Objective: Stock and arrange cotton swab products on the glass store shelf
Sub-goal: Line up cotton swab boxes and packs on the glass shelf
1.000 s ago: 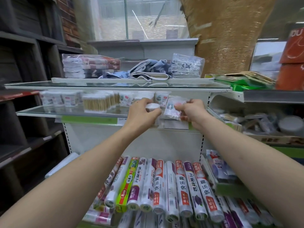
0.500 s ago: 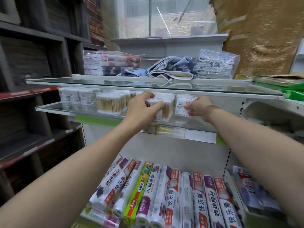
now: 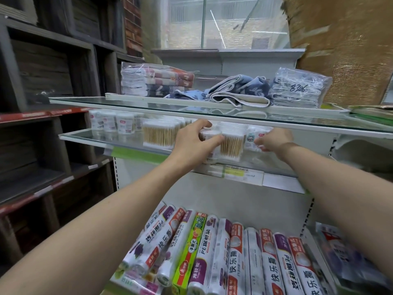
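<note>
Nearest the camera, on the lowest shelf, a row of rolled plastic-bag packs [image 3: 214, 252] lies side by side, their printed labels facing up. Above them two bare forearms reach forward to the glass shelf [image 3: 89, 138], which carries a green price strip along its near edge.

The left hand [image 3: 191, 145] is curled round a small round cotton swab tub [image 3: 209, 133], thumb on top and fingers wrapped under its side, holding it at the near edge of the glass shelf, just left of a clear box of wooden-stick swabs [image 3: 231, 143]. The right hand [image 3: 274, 139] is to the right of that box, its fingers bent against a soft swab packet [image 3: 252, 138] with a printed front; it appears to pinch the packet, though motion blur hides the fingertips.

Further left on the same shelf stands another clear box of wooden-stick swabs [image 3: 159, 134], and beyond it, at the far left, a group of white round tubs [image 3: 112, 123].

The upper glass shelf [image 3: 127, 103] holds a bagged stack of striped towels [image 3: 155, 81] at the left, loose folded blue cloths [image 3: 238, 90] in the middle, and a bagged stack marked 8306 [image 3: 299, 88] at the right. Behind these is a window [image 3: 223, 22]
</note>
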The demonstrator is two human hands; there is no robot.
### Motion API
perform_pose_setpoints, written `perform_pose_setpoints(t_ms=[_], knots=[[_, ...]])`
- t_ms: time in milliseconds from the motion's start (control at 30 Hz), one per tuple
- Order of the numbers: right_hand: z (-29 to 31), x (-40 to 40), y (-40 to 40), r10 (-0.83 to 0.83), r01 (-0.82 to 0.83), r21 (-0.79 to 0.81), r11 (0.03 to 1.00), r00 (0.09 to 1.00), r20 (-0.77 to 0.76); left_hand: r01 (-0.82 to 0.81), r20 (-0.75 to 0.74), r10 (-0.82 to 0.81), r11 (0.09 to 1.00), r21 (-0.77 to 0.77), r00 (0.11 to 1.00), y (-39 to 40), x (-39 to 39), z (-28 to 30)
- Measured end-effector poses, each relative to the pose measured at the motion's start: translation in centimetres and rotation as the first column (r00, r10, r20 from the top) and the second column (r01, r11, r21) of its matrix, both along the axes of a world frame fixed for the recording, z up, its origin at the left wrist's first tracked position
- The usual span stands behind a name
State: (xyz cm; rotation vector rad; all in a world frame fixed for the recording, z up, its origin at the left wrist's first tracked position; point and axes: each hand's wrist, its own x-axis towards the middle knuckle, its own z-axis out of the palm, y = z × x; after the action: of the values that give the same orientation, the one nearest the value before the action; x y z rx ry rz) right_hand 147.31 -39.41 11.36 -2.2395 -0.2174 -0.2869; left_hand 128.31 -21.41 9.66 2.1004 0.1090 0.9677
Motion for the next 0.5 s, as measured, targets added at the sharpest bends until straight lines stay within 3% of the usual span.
perform_pose_setpoints(t_ms=[67, 200, 300, 500], knots=[[0.5, -2.0, 0.2, -0.117, 0.121, -0.069, 0.99, 0.992, 0.054, 0.031, -0.015, -0.031, 0.999, 0.01, 0.999, 1.0, -0.5, -0.1], [0.5, -6.3, 0.4, -0.272, 0.263, 0.092, 0.96, 0.957, 0.097, 0.12, -0.049, -0.122, 0.992, -0.027, 0.991, 3.0, -2.5, -0.2], [-0.4, -9.3, 1.2, -0.334, 0.306, 0.181, 0.935, 0.93, 0.153, 0.184, -0.046, -0.188, 0.981, -0.065, 0.981, 4.8, -4.5, -0.5], [-1.5, -15.4, 6.3, -0.315, 0.276, 0.189, 0.942, 0.923, 0.222, 0.216, -0.082, -0.219, 0.975, -0.05, 0.972, 9.3, -8.6, -0.9]])
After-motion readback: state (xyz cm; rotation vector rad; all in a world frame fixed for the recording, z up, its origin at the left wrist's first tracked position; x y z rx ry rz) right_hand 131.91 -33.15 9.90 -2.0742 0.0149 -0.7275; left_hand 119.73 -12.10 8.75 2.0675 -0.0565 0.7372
